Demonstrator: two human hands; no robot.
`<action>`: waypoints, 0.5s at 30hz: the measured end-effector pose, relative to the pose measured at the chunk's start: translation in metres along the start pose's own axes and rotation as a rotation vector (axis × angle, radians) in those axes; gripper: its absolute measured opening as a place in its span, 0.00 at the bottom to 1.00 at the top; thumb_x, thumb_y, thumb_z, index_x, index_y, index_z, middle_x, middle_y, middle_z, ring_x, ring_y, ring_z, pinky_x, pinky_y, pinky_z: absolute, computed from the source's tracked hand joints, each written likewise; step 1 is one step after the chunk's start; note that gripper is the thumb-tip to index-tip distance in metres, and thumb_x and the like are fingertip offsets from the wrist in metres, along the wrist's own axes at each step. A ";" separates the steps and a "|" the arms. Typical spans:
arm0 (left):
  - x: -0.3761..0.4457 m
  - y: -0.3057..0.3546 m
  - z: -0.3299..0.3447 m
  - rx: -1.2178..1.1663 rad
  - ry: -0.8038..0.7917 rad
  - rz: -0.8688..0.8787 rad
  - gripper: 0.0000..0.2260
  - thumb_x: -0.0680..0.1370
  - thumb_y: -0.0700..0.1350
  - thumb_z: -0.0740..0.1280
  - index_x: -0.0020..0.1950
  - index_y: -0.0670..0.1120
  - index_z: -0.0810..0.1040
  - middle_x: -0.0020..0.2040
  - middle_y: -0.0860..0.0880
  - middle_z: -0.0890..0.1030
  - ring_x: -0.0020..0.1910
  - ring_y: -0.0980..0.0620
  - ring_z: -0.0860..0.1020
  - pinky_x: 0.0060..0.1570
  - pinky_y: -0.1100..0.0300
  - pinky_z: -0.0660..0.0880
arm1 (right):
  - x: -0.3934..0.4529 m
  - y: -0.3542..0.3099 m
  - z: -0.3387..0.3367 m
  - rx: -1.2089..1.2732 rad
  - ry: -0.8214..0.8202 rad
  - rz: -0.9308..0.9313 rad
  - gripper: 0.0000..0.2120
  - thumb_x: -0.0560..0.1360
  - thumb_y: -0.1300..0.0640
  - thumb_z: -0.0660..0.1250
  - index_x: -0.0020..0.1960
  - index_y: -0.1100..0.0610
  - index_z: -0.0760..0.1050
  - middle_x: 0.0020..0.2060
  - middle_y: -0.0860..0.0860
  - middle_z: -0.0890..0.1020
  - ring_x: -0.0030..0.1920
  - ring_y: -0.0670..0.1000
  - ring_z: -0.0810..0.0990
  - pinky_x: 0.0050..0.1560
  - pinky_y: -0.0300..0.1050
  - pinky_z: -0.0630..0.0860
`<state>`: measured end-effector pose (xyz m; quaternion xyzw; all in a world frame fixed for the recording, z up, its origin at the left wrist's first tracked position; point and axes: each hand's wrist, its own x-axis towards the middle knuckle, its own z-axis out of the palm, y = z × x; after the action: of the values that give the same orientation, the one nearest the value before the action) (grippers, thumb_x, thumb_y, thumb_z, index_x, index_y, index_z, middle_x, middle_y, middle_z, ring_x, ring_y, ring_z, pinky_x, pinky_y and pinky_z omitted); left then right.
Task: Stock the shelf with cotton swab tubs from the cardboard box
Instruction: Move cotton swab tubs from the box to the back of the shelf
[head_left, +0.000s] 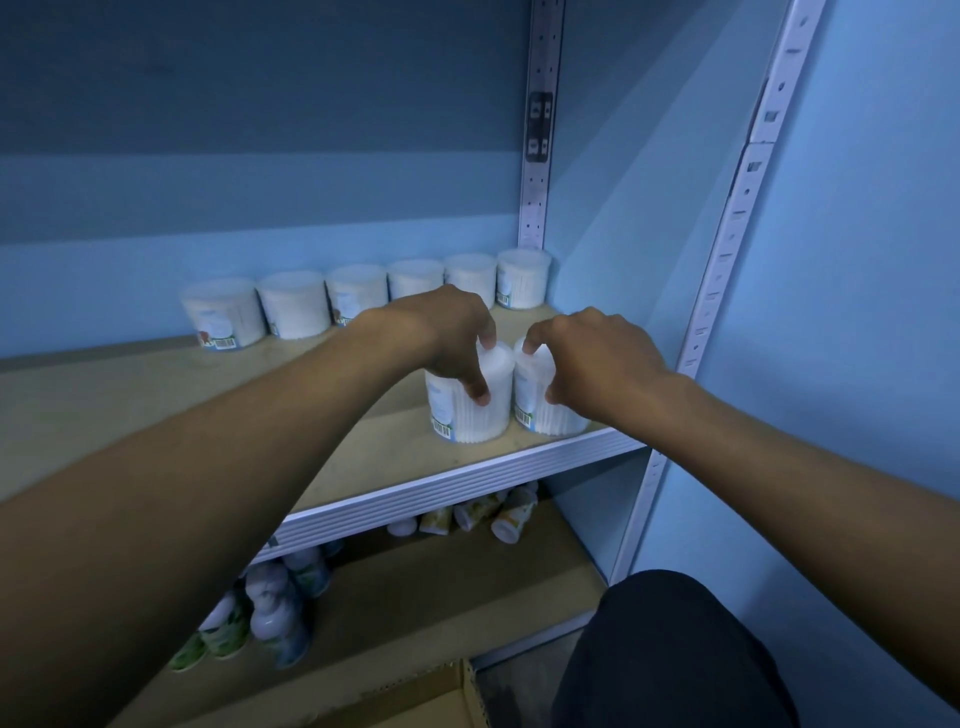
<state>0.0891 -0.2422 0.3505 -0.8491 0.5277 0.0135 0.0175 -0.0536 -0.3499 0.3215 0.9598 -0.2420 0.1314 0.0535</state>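
Two tubs stand touching each other near the front right edge of the shelf (363, 457): the left hand (447, 332) grasps the left tub (467, 410) from above with curled fingers, and the right hand (597, 358) grasps the right tub (540, 410) likewise. Six more tubs (358, 293) line the far wall, and a corner of the box (415, 701) shows at the near bottom.

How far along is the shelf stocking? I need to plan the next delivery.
Done: six tubs stand in a row along the back of the shelf. In hand: the left hand and right hand each grip a tub, the left tub and right tub, near the front edge. Left: most of the shelf is bare; the cardboard box barely shows, contents unseen.
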 end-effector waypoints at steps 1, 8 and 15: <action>0.001 0.000 0.000 0.001 0.002 0.000 0.33 0.65 0.60 0.78 0.67 0.53 0.76 0.64 0.53 0.77 0.61 0.49 0.75 0.59 0.51 0.75 | 0.000 0.000 0.001 -0.006 0.007 -0.005 0.25 0.75 0.58 0.71 0.69 0.43 0.74 0.61 0.54 0.78 0.57 0.60 0.79 0.45 0.47 0.70; 0.014 -0.002 0.007 -0.030 0.056 -0.013 0.32 0.66 0.60 0.78 0.66 0.51 0.77 0.63 0.51 0.79 0.59 0.48 0.76 0.57 0.52 0.76 | 0.015 0.006 0.011 -0.041 0.042 -0.005 0.25 0.75 0.59 0.70 0.69 0.43 0.73 0.61 0.55 0.79 0.58 0.60 0.79 0.48 0.49 0.74; 0.048 -0.006 0.010 -0.019 0.087 -0.043 0.31 0.67 0.61 0.77 0.66 0.50 0.77 0.61 0.49 0.79 0.60 0.48 0.75 0.46 0.57 0.70 | 0.049 0.015 0.025 -0.109 0.052 -0.015 0.23 0.76 0.58 0.69 0.69 0.45 0.73 0.60 0.56 0.80 0.57 0.61 0.80 0.49 0.50 0.76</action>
<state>0.1152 -0.2820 0.3390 -0.8603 0.5093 -0.0189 -0.0136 -0.0135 -0.3894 0.3120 0.9536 -0.2400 0.1427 0.1129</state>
